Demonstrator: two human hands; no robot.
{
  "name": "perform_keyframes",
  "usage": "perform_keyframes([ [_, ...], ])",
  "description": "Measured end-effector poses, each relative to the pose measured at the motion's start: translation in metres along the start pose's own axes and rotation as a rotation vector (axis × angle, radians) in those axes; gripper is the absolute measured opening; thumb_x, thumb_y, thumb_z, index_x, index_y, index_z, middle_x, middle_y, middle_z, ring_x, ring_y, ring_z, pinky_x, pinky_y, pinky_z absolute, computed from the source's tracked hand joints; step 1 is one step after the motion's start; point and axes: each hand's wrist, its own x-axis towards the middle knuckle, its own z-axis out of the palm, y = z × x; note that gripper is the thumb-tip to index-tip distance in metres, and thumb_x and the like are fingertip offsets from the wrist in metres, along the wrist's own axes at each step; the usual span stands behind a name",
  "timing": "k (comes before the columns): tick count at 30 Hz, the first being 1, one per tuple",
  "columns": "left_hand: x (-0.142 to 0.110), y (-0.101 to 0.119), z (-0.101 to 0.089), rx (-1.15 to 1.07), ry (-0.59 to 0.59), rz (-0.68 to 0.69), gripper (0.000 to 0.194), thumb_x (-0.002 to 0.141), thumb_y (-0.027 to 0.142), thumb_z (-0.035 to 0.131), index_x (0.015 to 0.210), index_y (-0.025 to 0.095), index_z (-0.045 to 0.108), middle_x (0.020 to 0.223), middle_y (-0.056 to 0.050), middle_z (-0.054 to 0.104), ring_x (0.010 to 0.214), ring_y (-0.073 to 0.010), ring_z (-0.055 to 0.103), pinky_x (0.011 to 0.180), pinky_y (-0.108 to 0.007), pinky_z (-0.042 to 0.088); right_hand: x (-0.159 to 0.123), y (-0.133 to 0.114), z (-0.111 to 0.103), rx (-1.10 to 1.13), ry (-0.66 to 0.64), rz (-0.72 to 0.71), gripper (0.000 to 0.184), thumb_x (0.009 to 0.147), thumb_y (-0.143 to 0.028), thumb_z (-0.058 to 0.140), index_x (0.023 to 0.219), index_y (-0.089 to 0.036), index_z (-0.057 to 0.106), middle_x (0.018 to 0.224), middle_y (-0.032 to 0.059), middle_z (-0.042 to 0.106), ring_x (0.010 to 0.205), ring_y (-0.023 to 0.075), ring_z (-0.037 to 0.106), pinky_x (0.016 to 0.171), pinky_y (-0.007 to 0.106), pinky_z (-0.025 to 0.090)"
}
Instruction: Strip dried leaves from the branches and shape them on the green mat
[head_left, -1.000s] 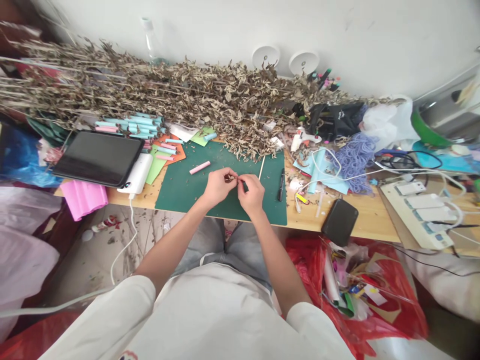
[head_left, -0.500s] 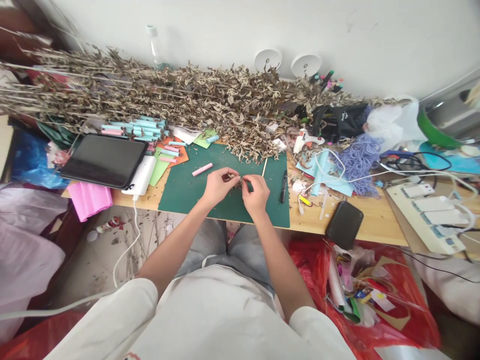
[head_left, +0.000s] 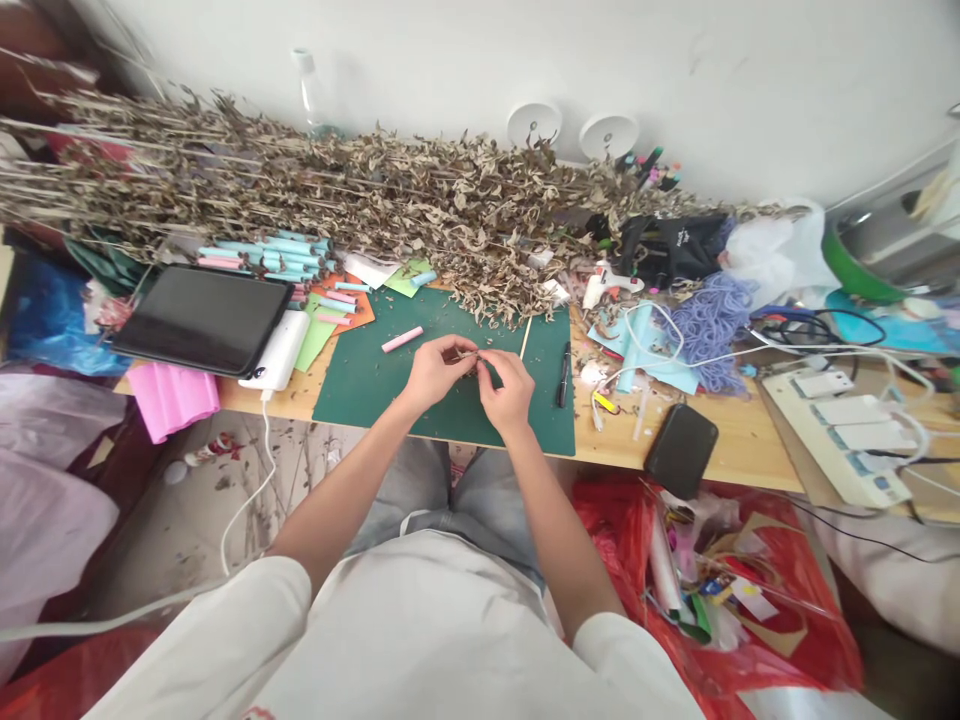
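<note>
My left hand and my right hand meet over the green cutting mat, fingertips pinched together on a small dried leafy twig held between them. A pink paper roll lies on the mat just left of my left hand. A thin bare stick and a black pen lie on the mat to the right of my right hand.
A long heap of dried leafy branches fills the back of the desk. A dark tablet and a white power bank lie at the left, a black phone and a power strip at the right. A glue gun lies behind the mat.
Both hands stay pinched on the twig with only slight finger movement; the view has shifted a little.
</note>
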Motion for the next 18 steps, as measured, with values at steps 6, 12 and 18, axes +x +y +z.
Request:
perform_keyframes([
  [6, 0.0007, -0.0013, -0.0024, -0.074, -0.033, -0.026, 0.024, 0.072, 0.031, 0.075, 0.088, 0.013, 0.07, 0.072, -0.002, 0.068, 0.065, -0.0124, 0.062, 0.063, -0.023, 0.049, 0.0013, 0.0007, 0.0002, 0.025, -0.001, 0.026, 0.016, 0.092, -0.02, 0.056, 0.101, -0.021, 0.069, 0.099, 0.0082, 0.073, 0.095, 0.0204, 0.067, 0.088, 0.038, 0.057],
  [12, -0.0006, 0.0005, -0.0036, -0.155, -0.098, -0.073, 0.033, 0.067, 0.034, 0.08, 0.091, 0.013, 0.07, 0.082, -0.004, 0.072, 0.073, -0.0148, 0.066, 0.072, -0.027, 0.054, 0.0013, -0.0002, -0.0012, 0.05, 0.005, 0.079, 0.014, 0.093, -0.023, 0.055, 0.093, -0.022, 0.07, 0.092, 0.0067, 0.074, 0.087, 0.0189, 0.069, 0.082, 0.036, 0.057],
  [18, 0.0002, -0.0053, -0.002, -0.113, -0.031, -0.054, 0.025, 0.069, 0.031, 0.077, 0.087, 0.014, 0.072, 0.068, -0.001, 0.068, 0.063, -0.0125, 0.063, 0.061, -0.024, 0.05, 0.0017, -0.0025, -0.0028, 0.062, 0.011, 0.074, 0.013, 0.092, -0.023, 0.057, 0.097, -0.022, 0.069, 0.092, 0.0064, 0.074, 0.085, 0.0185, 0.069, 0.081, 0.035, 0.057],
])
